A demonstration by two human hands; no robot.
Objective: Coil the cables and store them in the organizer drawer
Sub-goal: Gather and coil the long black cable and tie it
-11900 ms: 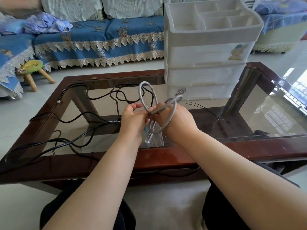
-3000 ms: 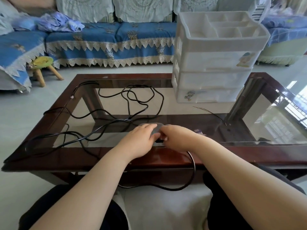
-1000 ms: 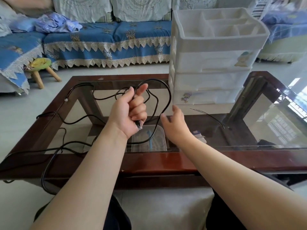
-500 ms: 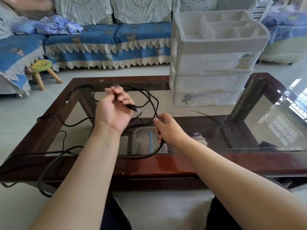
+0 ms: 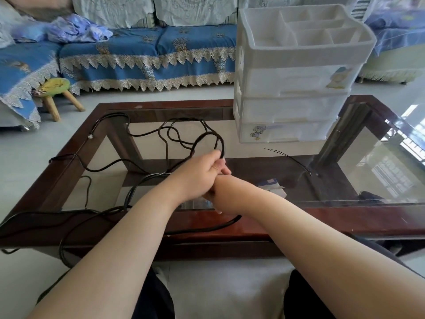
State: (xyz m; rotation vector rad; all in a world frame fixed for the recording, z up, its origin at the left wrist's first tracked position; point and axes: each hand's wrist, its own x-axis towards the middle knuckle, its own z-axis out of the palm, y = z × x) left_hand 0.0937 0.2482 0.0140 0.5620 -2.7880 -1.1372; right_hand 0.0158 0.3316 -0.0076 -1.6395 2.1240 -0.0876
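A long black cable (image 5: pixel 108 166) sprawls in loose loops over the glass table (image 5: pixel 299 222) and hangs off its near left edge. My left hand (image 5: pixel 197 178) grips a loop of this cable above the table's near middle. My right hand (image 5: pixel 226 194) is tucked under the left one, mostly hidden, with cable running out below it along the table's front rail. The white plastic organizer (image 5: pixel 296 88) with three shut drawers and an open compartment tray on top stands at the table's far right.
A thin black wire (image 5: pixel 289 158) lies on the glass right of my hands. A small white and blue item (image 5: pixel 273 186) sits beside my right wrist. A blue sofa (image 5: pixel 147 49) and a small wooden stool (image 5: pixel 55 93) stand beyond the table.
Earlier I held a grey cable, which is no longer in sight. In the last second my hands came together, the left crossing over the right, with a black cable loop gathered in the left.
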